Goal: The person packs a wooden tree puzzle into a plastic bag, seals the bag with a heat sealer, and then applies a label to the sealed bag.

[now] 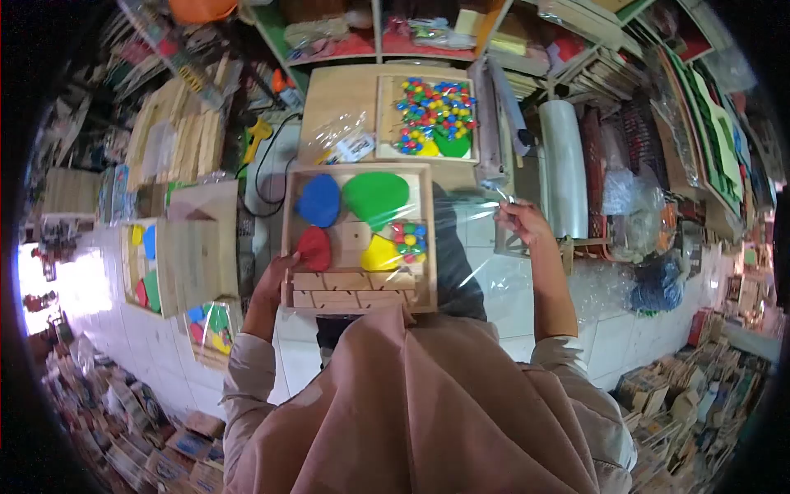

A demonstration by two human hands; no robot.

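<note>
Cluttered workshop floor, white tiles, shelves and stacked wooden boards all round. Wooden tray [359, 239] of coloured shapes and beads sits on lap between hands. Left hand [276, 276] clamped on tray's near left edge. Right hand [520, 221] pinched shut on corner of clear plastic film [473, 247], stretched from tray out to right. Tray looks stiff, fairly light — best held by rim. Film thin, slippery, tears easily — grip at edge. Second tray [426, 117] lies beyond hands.
</note>
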